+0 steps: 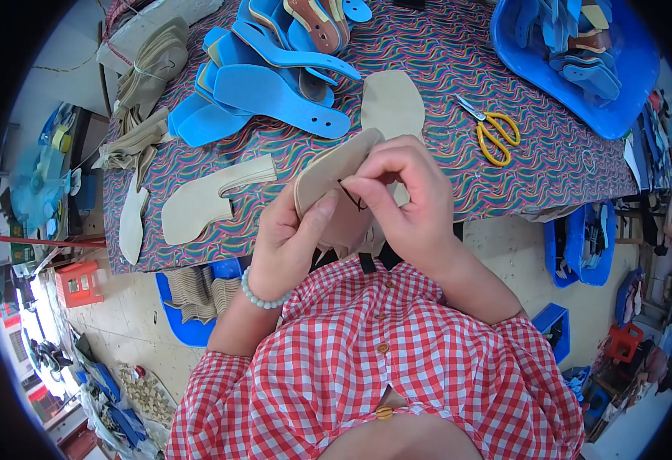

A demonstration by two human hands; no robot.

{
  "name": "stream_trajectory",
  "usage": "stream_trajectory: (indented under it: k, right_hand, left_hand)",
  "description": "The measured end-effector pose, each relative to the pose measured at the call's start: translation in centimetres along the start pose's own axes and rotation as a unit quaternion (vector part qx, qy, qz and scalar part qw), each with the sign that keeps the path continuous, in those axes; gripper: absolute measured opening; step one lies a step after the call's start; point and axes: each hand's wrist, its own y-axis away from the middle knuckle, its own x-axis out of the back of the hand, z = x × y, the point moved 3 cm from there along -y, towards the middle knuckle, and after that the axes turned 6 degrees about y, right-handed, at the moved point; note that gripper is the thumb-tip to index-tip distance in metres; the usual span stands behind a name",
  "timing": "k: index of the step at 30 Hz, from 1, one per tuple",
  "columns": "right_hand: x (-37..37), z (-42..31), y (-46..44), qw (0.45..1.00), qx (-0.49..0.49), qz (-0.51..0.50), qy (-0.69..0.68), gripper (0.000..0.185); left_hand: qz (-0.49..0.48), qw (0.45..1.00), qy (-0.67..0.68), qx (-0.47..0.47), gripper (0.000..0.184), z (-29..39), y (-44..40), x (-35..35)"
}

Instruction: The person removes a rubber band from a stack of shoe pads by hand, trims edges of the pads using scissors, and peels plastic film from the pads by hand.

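Note:
In front of my chest, my left hand (284, 244) is wrapped round the lower end of a small stack of beige insole pieces (325, 170), thumb on the near face. My right hand (414, 205) pinches thumb and forefinger together beside that stack. A thin dark cord (357, 201) shows at those fingertips as a small loop against the pieces. Whether it goes around or through them I cannot tell. Just behind the hands lies a flat beige insole piece (392, 101). Left of my left hand are cut-out beige pieces (198, 205) on the patterned cloth.
Blue sole pieces (275, 96) are heaped at the back of the table (459, 180). Yellow-handled scissors (495, 136) lie on the right. A blue bin (620, 92) with more soles stands behind them. Bundled beige pieces (152, 65) sit back left; a blue crate (190, 330) is below.

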Motion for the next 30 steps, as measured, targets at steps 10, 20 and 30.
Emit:
stream_trajectory:
  k: [10, 20, 30]
  right_hand:
    - [-1.1, -0.5, 1.7, 0.976, 0.032, -0.086, 0.197, 0.057]
    - [-0.1, 0.9, 2.2, 0.97, -0.188, -0.049, -0.147, 0.026]
    - [-0.1, 2.4, 3.1, 0.896, -0.308, -0.07, -0.312, 0.02]
  left_hand:
    - [0.012, 0.977, 0.189, 0.094, 0.054, -0.2, -0.3, -0.3]
    - [-0.062, 0.996, -0.04, -0.042, 0.071, 0.4, 0.1, -1.5]
    - [-0.004, 0.998, -0.031, 0.054, 0.05, -0.1, 0.6, -0.7]
